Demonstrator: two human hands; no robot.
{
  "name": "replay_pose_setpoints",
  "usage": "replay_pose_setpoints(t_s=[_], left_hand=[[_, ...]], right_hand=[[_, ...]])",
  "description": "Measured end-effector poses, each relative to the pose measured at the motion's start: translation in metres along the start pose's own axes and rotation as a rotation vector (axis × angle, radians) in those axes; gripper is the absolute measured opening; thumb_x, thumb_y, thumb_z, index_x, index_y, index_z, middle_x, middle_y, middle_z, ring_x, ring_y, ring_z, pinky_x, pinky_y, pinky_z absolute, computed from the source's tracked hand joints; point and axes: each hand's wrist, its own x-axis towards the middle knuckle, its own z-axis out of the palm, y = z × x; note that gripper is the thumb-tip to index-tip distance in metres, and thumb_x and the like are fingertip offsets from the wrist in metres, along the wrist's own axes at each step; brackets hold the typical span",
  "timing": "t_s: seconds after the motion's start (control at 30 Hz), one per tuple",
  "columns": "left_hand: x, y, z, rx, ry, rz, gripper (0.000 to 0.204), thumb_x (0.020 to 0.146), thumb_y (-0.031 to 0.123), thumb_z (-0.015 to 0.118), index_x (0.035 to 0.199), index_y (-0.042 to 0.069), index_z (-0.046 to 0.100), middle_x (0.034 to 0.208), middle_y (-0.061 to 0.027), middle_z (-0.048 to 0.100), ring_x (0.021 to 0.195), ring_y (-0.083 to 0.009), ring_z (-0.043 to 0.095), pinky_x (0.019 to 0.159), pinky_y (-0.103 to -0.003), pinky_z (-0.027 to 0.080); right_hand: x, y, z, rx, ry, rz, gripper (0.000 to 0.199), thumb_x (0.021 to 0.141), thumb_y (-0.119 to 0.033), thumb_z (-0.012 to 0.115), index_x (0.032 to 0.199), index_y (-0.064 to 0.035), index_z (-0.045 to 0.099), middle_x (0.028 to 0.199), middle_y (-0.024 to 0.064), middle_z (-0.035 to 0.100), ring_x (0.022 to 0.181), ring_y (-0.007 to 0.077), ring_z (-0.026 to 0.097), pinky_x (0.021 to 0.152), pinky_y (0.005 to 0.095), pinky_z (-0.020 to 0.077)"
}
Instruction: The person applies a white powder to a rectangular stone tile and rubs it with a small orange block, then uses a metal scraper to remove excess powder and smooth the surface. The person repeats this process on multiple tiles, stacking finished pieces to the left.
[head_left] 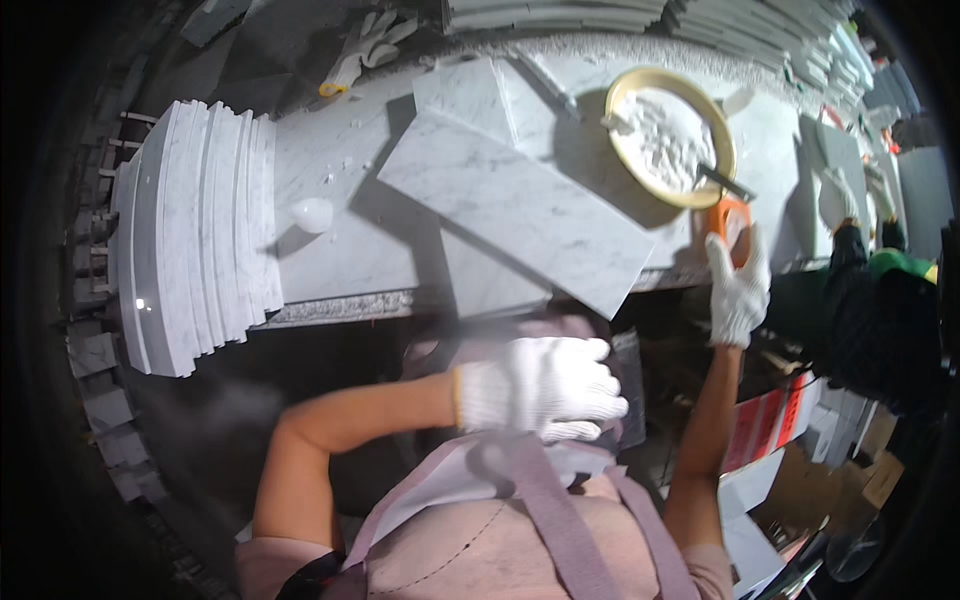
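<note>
My left hand (545, 390), in a white knit glove, hovers in front of my apron with nothing seen in it. Its fingers point right, loosely extended. On the right, my gloved right hand (738, 295) has its thumb and fingers around an orange-edged object (730, 225) at the bench edge; its exact kind is unclear. Just beyond is a yellow bowl (617, 160) of white lumpy paste (655, 135), a flat metal blade (726, 183) lying across its rim. A grey-white marble slab (520, 205) lies slantwise over other slabs, its near corner past the bench edge.
Stacked marble strips (195, 230) stand at the left end of the bench (350, 255). A small white cup-like object (312, 215) sits beside them. Loose gloves (368, 48) lie at the back, near more stacked slabs (560, 12). A co-worker's gloved hands (838, 200) are at far right.
</note>
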Motion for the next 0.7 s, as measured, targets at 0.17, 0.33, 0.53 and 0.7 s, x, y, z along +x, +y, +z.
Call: replay_pose_setpoints(t_s=[0.17, 0.33, 0.53, 0.7], left_hand=[[-0.03, -0.009, -0.007, 0.016, 0.623, -0.201, 0.025, 0.088, 0.012, 0.077, 0.112, 0.003, 0.076, 0.106, -0.013, 0.075, 0.101, -0.0352, 0.072, 0.099, -0.047, 0.056], [-0.068, -0.014, 0.01, 0.218, 0.954, -0.573, 0.018, 0.091, 0.007, 0.076, 0.109, 0.002, 0.077, 0.103, -0.0127, 0.076, 0.101, -0.0317, 0.072, 0.093, -0.041, 0.057], [-0.088, -0.033, 0.005, -0.358, 1.348, -0.924, 0.032, 0.098, 0.009, 0.073, 0.128, 0.0, 0.069, 0.11, -0.0092, 0.074, 0.097, -0.0146, 0.069, 0.087, -0.03, 0.056], [-0.09, -0.057, -0.023, -0.849, 1.479, -0.955, 0.059, 0.099, 0.018, 0.074, 0.15, -0.001, 0.051, 0.12, -0.0119, 0.068, 0.096, -0.0154, 0.07, 0.092, -0.03, 0.055]], right_hand=[[0.0, 0.005, 0.007, -0.061, -0.026, -0.182, 0.078, 0.088, -0.045, 0.083, 0.149, -0.0053, 0.056, 0.133, 0.0207, 0.069, 0.119, 0.0384, 0.067, 0.102, 0.0453, 0.0526], [0.013, 0.006, -0.017, 0.031, -0.309, -0.117, 0.07, 0.099, -0.04, 0.072, 0.155, -0.0055, 0.049, 0.148, 0.0201, 0.06, 0.133, 0.0363, 0.059, 0.111, 0.0424, 0.047], [-0.012, -0.007, -0.033, 0.186, -0.089, -0.037, 0.049, 0.104, -0.013, 0.067, 0.149, 0.0005, 0.055, 0.145, 0.0207, 0.06, 0.123, 0.0276, 0.064, 0.105, 0.0366, 0.0518], [-0.038, -0.046, -0.02, 0.563, -0.328, 0.184, 0.038, 0.103, -0.008, 0.066, 0.138, 0.0057, 0.063, 0.126, 0.017, 0.071, 0.113, 0.0192, 0.067, 0.099, 0.0315, 0.0531]])
